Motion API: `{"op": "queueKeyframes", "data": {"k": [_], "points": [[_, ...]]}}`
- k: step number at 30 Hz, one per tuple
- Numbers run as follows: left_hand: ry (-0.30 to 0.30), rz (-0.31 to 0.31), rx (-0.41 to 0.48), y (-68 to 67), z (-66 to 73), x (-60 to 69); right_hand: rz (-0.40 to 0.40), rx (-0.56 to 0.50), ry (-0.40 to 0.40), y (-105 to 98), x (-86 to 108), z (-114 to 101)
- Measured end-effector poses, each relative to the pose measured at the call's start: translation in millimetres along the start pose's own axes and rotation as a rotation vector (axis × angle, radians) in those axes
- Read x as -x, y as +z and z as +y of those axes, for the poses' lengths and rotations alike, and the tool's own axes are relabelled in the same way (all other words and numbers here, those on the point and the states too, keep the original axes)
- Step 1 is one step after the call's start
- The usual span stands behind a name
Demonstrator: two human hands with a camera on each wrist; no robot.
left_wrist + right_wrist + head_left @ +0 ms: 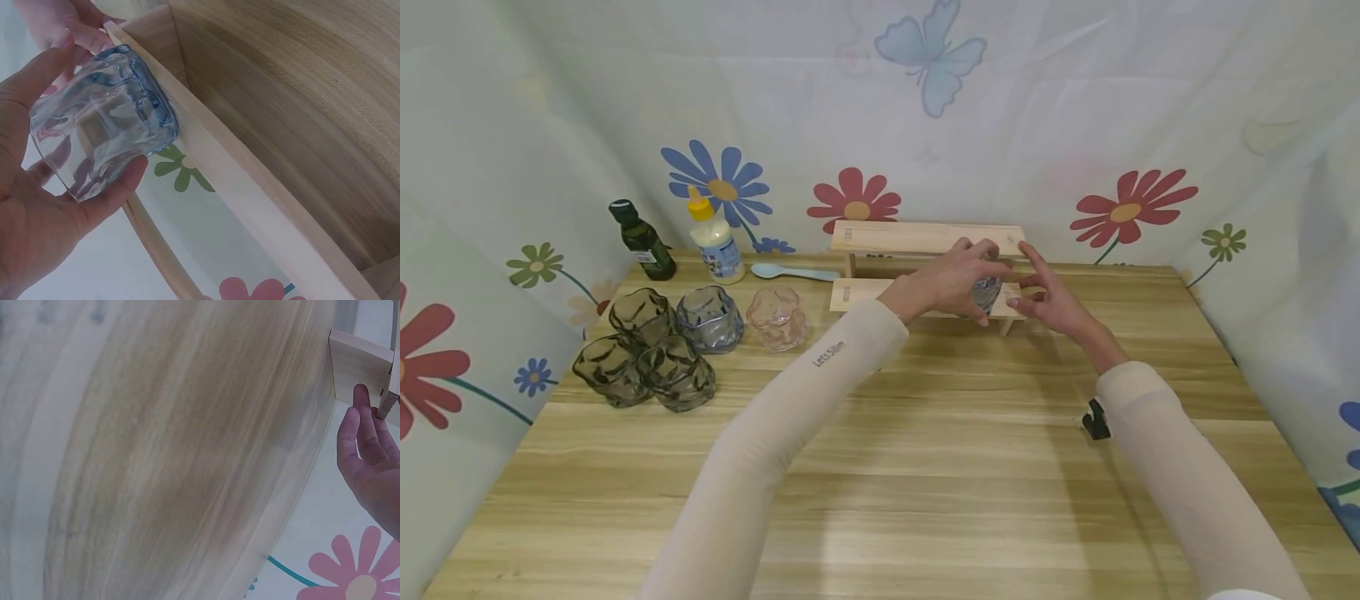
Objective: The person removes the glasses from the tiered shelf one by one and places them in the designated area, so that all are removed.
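Note:
My left hand (951,279) grips a clear blue-tinted glass cup (103,122) at the right part of a two-tier wooden rack (917,237). In the left wrist view the cup is tilted by the camera angle, its thick base against the shelf board (250,200), thumb and fingers around its sides. My right hand (1051,300) is at the rack's right end, its index fingertip by the upper shelf and thumb by the lower one. The right wrist view shows its extended fingers (369,440) beside the rack's end panel (356,365); firm contact is hard to judge.
Left on the table (925,467) stand three smoky grey glass cups (676,375), a bluish cup (710,319) and a pink cup (777,318). Behind them are a green bottle (646,243), a yellow-capped bottle (717,237) and a pale blue spoon (793,272). A black clip-like object (1096,419) lies near the right forearm.

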State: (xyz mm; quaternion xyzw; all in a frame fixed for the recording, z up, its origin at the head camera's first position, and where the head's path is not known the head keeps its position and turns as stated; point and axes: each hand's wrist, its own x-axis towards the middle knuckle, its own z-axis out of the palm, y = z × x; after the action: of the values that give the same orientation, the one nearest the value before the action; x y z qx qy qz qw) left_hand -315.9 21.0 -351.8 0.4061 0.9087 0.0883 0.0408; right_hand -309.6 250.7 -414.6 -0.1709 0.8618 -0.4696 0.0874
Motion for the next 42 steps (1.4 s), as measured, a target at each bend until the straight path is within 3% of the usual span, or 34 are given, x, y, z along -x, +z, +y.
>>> {"op": "queueKeyframes", "data": {"k": [22,33,42], "points": [[-0.027,-0.085,-0.067,-2.3,2.9,0.2,0.01,-0.026,-0.006,1.5,-2.4,1.9],[-0.046,-0.086,-0.079,-1.3,2.9,2.0,0.009,-0.019,-0.008,0.5,-2.7,3.3],[-0.015,-0.065,-0.098,-1.7,2.6,7.0,0.013,-0.009,-0.021,1.7,-0.7,0.6]]}}
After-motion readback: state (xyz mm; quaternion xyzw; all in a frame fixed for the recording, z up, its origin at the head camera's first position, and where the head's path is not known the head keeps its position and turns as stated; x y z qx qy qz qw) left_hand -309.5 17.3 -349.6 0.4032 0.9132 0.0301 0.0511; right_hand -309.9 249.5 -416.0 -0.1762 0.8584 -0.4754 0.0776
